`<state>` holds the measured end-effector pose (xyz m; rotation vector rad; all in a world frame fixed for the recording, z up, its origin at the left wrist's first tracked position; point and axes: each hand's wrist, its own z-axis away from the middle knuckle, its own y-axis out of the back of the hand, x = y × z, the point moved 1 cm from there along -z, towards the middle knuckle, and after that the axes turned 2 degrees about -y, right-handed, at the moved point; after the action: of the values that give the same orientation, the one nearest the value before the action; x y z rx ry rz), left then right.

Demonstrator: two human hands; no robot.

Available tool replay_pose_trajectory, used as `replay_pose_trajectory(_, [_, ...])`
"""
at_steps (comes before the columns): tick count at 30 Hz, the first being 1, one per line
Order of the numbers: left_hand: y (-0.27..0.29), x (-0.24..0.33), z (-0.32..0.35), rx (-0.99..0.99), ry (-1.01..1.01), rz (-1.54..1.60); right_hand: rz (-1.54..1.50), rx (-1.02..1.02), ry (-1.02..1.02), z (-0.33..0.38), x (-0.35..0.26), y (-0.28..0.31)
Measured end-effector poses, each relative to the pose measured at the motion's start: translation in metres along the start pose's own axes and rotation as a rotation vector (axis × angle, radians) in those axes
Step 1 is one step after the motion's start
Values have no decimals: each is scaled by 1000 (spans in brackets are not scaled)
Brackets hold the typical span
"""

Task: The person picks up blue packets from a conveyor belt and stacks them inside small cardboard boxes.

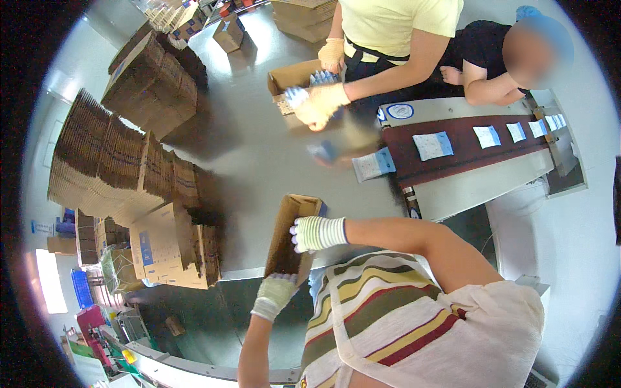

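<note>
An open cardboard box (pixel 277 251) sits slanted at the table's near edge, and no packets show inside it. My left hand (pixel 275 297), in a pale striped knit glove, has its fingers hooked over the box's near end. Over the right-hand rim bend the fingers of my right hand (pixel 320 234), gloved in white and green stripes. Both hands are closed on this box. Past its far end, a white and blue packet (pixel 374 165) hangs at the end of the conveyor belt (pixel 446 165). A blurred blue and tan shape lies left of that packet.
Several packets (pixel 433 147) lie along the belt. Across the table (pixel 242 139), a gloved co-worker in yellow (pixel 394 32) handles another open box (pixel 283 79) holding packets. Another person in black leans by the conveyor. Flattened cartons (pixel 107 161) stand in stacks at left.
</note>
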<state>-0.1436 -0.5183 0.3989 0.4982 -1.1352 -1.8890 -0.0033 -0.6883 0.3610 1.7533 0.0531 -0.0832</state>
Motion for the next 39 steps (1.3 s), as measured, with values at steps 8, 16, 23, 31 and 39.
replay_pose_trajectory(8, [4, 17, -45, 369, 83, 281, -303, 340, -237, 9, -28, 14])
replay_pose_trajectory(16, [-7, 12, -31, 432, 46, 240, -396, 166, -284, -8, -43, 11])
replay_pose_trajectory(23, [5, 4, -35, 544, 10, 83, -410, 139, -352, -11, -35, 10])
replay_pose_trajectory(31, [-3, 7, -37, 628, 74, 74, -377, 242, -312, -14, -33, 3])
replay_pose_trajectory(39, [-7, 6, -38, 569, 100, 111, -356, 204, -321, -14, -34, 5])
